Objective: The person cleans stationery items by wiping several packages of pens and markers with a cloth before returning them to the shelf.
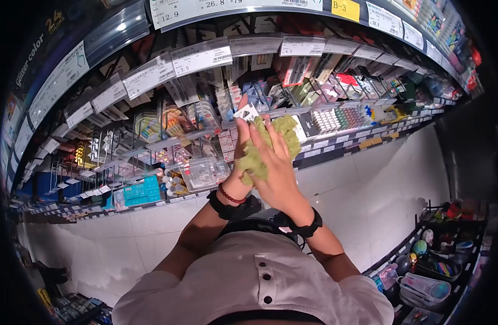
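My left hand [239,135] is upright at the middle, with a small white package with dark marks [246,112] at its fingertips. My right hand [278,176] presses a fuzzy yellow-green cloth [287,131] toward the left palm. The cloth spreads past the right fingers and covers much of the left hand and whatever lies between the two. Both hands are in front of the lower shelf, near a stack of small white-and-red boxes [227,143].
Price-tagged shelves [203,62] curve around the front, packed with stationery. A clear plastic box [204,174] and turquoise boxes [142,190] stand at the shelf's left front. Pale floor tiles [362,184] lie below. Another rack with goods [425,287] stands at the lower right.
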Demonstrator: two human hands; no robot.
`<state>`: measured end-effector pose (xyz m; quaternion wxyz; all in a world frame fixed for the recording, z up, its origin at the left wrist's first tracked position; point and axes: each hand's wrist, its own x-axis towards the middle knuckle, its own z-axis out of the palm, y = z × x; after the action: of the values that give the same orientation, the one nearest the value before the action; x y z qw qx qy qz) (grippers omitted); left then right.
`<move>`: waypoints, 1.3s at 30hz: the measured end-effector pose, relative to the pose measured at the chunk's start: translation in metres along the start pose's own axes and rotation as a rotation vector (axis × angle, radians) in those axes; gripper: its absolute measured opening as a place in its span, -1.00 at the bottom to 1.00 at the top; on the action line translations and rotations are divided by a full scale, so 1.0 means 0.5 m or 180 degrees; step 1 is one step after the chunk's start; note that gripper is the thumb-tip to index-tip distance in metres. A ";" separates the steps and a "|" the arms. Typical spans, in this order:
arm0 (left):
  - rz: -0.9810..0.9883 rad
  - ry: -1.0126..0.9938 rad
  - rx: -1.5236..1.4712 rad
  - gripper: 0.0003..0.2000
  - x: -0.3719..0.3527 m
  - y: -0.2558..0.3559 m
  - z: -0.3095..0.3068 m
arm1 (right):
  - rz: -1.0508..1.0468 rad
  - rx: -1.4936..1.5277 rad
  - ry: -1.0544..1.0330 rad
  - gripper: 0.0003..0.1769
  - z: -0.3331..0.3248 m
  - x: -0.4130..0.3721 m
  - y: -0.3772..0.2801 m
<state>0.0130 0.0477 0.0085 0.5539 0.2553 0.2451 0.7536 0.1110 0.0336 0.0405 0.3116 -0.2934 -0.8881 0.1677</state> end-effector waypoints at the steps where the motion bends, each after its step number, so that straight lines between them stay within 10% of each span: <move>1: -0.0097 -0.0081 -0.0407 -0.44 -0.008 0.016 0.003 | -0.0110 -0.0053 -0.0078 -0.29 0.005 -0.010 -0.006; 7: 0.0589 0.0431 -0.0134 -0.45 0.005 0.138 -0.029 | -0.0707 0.0219 -0.0269 -0.31 0.037 -0.080 0.034; 11: 0.1184 0.0775 0.0908 -0.60 0.029 0.228 -0.068 | 0.1484 0.0971 -0.0896 -0.65 0.100 -0.159 0.172; 17: 0.2290 0.1002 0.2179 -0.74 0.112 0.317 -0.220 | 0.2539 0.1111 -0.0815 -0.70 0.198 -0.209 0.356; 25: 0.1906 0.1218 0.2026 -0.75 0.156 0.339 -0.329 | 0.3182 0.1572 -0.0040 -0.72 0.470 -0.163 0.570; 28: 0.2078 0.1188 0.5619 -0.75 0.129 0.353 -0.328 | 0.3291 0.1228 -0.0172 -0.67 0.525 -0.081 0.560; 33: 0.1931 0.1510 0.3487 -0.73 0.151 0.344 -0.356 | 0.3415 0.1785 -0.0709 -0.28 0.545 -0.009 0.555; 39: 0.1602 0.1068 0.2644 -0.72 0.144 0.339 -0.288 | 0.3169 0.0725 -0.1052 -0.43 0.617 0.013 0.558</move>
<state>-0.2203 0.0594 0.0194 0.1602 0.3804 0.5403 0.7333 0.0222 0.2175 -0.3220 0.0803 -0.6131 -0.6550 0.4344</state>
